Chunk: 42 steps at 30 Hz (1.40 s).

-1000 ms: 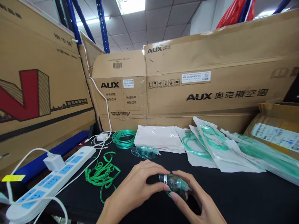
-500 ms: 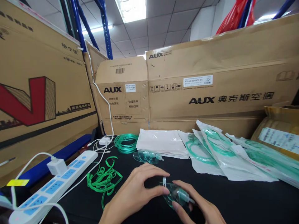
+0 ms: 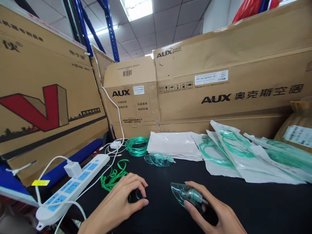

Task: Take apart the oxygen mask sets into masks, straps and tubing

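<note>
1. Cardboard boxes (image 3: 219,81) stand behind a black surface (image 3: 158,182). Power strip (image 3: 73,188) at left.
2. Green straps (image 3: 113,175) lie tangled.
3. Left hand (image 3: 123,195): thumb and fingers curled, something thin and faint between; cannot tell whether it is gripped. Well apart from the mask (image 3: 186,193).
4. Tubing (image 3: 136,146) coiled farther back; other masks (image 3: 161,160) lie in front and to its right.
5. Right hand (image 3: 220,211) clamped on the mask, thumb on the near side, fingers beyond. Pointed end faces left, spout right.
6. Bags (image 3: 240,156) with green tubing, behind at right.
7. Judgement: step seems to be handling the mask, right hand steadying. Next move calls for a firm right grip, light left fingertips at the rim.
</note>
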### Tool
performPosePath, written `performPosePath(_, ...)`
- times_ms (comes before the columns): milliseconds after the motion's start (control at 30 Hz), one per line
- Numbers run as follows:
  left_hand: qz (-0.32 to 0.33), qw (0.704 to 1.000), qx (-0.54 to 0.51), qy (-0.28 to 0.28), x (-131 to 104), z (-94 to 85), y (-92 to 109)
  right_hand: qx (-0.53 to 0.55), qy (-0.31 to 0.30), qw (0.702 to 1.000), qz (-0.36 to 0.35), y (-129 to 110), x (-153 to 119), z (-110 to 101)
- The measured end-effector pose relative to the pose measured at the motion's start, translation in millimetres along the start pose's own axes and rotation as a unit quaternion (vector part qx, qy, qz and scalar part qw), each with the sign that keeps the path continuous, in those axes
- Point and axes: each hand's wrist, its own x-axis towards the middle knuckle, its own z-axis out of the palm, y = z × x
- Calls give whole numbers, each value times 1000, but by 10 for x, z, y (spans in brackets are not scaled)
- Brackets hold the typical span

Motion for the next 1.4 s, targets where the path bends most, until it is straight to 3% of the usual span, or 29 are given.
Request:
performPosePath(333,4,997,80,10,-42,-100,-60,-20,24,999,-25,1,38,17)
performPosePath(533,-9,998,68,16,-26,-92,-50,-26,13,999,-17,14,29,29)
performPosePath(667,19,998,51,37,245,-100,100,1,-3,1000,17,-29,52,40)
performPosePath(800,69,992,76,75,693,-151,192,21,-16,1000,16,-175,293,-91)
performPosePath(1000,117,986,102,64,1192,-112,-13,-69,-38,997,-14,-219,935,-279)
performPosePath(1133,130,984,104,66,1294,-31,-160,-105,-80,990,-44,-74,1189,-175)
performPosePath(1400,139,984,94,65,1301,-28,-202,-146,-145,972,-114,6,1265,20)
